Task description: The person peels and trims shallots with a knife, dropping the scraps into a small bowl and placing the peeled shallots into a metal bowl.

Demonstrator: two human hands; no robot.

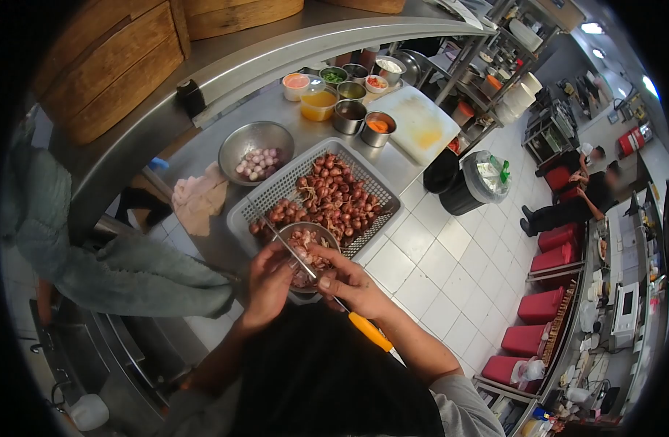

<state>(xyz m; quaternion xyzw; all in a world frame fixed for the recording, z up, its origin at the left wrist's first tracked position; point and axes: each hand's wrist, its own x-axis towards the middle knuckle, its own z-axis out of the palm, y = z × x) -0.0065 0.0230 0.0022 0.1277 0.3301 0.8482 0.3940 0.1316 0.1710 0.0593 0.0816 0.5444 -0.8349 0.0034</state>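
Note:
My right hand (345, 280) grips a knife (371, 331) with a yellow handle. Its fingers are on the blade side of the handle, which sticks out past the wrist. The blade slants up and left over a metal bowl (336, 237) of shallot skins (302, 240). Close beside the blade, my left hand (267, 285) has its fingers curled, and whatever they hold is hidden. Just beyond both hands, a grey perforated basket (393, 195) holds unpeeled red shallots (338, 191). Peeled shallots (260, 163) lie in a steel bowl (256, 133) behind it.
A pinkish cloth (200, 195) lies left of the basket. Farther back are several small containers, a tub of yellow liquid (318, 106) and a white cutting board (420, 125). A lined bin (471, 191) stands on the tiled floor to the right. Two people (589, 193) are in the far background.

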